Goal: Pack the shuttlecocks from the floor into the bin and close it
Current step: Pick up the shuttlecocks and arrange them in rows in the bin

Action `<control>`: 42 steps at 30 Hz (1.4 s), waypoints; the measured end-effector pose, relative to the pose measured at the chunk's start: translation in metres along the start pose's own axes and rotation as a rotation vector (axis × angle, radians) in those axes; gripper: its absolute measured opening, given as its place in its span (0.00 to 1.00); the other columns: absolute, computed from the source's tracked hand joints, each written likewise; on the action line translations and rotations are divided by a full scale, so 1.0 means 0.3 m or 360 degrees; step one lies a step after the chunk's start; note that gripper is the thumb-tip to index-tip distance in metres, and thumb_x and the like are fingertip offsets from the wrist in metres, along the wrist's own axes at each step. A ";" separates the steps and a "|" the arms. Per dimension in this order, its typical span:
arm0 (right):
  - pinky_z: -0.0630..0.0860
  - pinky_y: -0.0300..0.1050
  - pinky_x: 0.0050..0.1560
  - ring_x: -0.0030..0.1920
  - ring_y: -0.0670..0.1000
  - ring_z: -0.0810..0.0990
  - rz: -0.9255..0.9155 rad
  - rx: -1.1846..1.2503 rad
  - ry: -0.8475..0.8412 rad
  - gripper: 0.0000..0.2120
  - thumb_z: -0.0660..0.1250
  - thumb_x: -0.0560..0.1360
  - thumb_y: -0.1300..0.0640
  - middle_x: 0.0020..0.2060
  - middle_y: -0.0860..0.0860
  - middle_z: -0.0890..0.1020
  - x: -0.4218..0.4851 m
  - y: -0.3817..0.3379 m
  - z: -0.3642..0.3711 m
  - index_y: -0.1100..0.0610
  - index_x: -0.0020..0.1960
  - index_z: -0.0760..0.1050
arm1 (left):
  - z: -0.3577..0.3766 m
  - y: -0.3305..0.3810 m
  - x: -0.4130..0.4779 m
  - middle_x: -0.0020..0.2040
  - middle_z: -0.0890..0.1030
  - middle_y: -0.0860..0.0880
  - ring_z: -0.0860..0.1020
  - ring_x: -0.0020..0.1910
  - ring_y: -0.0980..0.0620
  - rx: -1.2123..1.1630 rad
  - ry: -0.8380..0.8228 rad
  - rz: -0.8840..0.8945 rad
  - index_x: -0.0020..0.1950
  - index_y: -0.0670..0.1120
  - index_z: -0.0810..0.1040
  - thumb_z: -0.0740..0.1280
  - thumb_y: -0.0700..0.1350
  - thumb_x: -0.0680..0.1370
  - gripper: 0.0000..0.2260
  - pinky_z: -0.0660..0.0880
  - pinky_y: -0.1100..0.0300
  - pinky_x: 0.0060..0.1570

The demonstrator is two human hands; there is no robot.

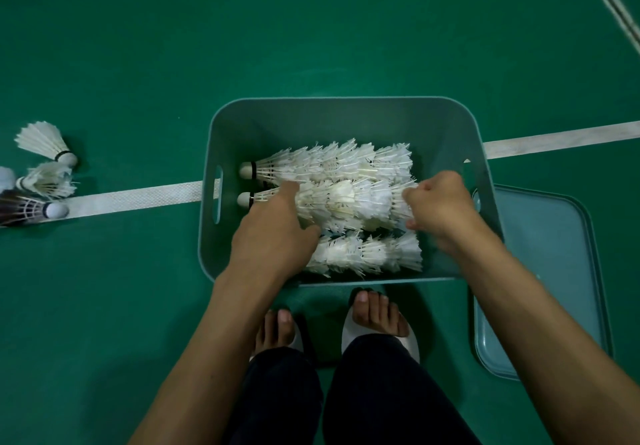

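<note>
A teal bin (346, 112) stands open on the green floor in front of my feet. Three rows of nested white shuttlecocks lie in it; the far row (329, 164) and the middle row (349, 202) point their cork tips left, and the near row (367, 254) is partly hidden by my arm. My left hand (273, 230) rests on the left end of the middle row, fingers spread over the feathers. At that row's right end, my right hand (440, 202) has its fingers curled on the feathers. Several loose shuttlecocks (46, 171) lie on the floor at the far left.
The bin's teal lid (547, 282) lies flat on the floor to the right of the bin. A white court line (138, 198) runs across the floor under the bin. My bare feet in sandals (377, 320) stand just behind the bin's near wall.
</note>
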State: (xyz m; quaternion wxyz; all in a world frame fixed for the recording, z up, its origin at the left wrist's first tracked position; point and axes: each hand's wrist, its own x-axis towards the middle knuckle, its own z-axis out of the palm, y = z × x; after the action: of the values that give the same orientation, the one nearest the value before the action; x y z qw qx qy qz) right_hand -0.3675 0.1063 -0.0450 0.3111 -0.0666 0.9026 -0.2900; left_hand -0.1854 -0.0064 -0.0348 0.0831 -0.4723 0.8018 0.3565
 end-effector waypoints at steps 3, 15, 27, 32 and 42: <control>0.85 0.56 0.49 0.50 0.55 0.79 0.0249 0.0273 -0.0183 0.08 0.64 0.81 0.67 0.52 0.58 0.78 0.033 -0.004 0.008 0.68 0.59 0.73 | 0.006 0.003 0.009 0.59 0.82 0.43 0.80 0.59 0.40 0.0024 0.0009 0.0015 0.77 0.56 0.65 0.72 0.53 0.77 0.30 0.78 0.46 0.59; 0.82 0.44 0.41 0.46 0.51 0.77 0.0148 0.0104 -0.0252 0.15 0.67 0.81 0.61 0.63 0.57 0.75 0.061 -0.046 0.001 0.65 0.65 0.72 | 0.009 -0.007 0.032 0.53 0.83 0.47 0.81 0.55 0.42 0.0034 0.0050 0.0036 0.76 0.58 0.67 0.71 0.50 0.77 0.28 0.79 0.47 0.55; 0.69 0.50 0.39 0.40 0.64 0.76 -0.0500 -0.0466 0.0258 0.16 0.61 0.81 0.58 0.32 0.61 0.76 -0.130 -0.114 -0.110 0.67 0.39 0.76 | -0.099 -0.027 -0.076 0.51 0.85 0.49 0.81 0.55 0.42 0.0017 0.0252 0.0173 0.73 0.56 0.72 0.70 0.47 0.77 0.25 0.80 0.46 0.55; 0.72 0.41 0.43 0.36 0.48 0.81 -0.0827 -0.0221 0.0088 0.11 0.66 0.80 0.58 0.36 0.52 0.84 -0.253 -0.242 -0.051 0.58 0.43 0.84 | -0.162 -0.107 -0.133 0.48 0.82 0.52 0.80 0.44 0.46 -0.0133 0.0568 0.0442 0.66 0.54 0.78 0.71 0.46 0.76 0.18 0.79 0.50 0.49; 0.80 0.46 0.42 0.37 0.49 0.85 -0.1220 -0.0026 -0.0334 0.08 0.69 0.75 0.58 0.34 0.51 0.86 -0.466 -0.500 0.360 0.56 0.39 0.85 | -0.328 -0.451 -0.184 0.52 0.80 0.52 0.75 0.42 0.48 -0.0083 0.0863 0.0158 0.60 0.53 0.80 0.72 0.48 0.76 0.13 0.74 0.53 0.46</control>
State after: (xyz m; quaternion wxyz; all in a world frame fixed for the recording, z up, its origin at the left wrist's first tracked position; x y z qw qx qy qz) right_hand -0.2003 -0.0271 0.0440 0.2704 -0.4303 0.7779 -0.3695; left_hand -0.0250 -0.0724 -0.0037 -0.1642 -0.5127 0.8075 0.2412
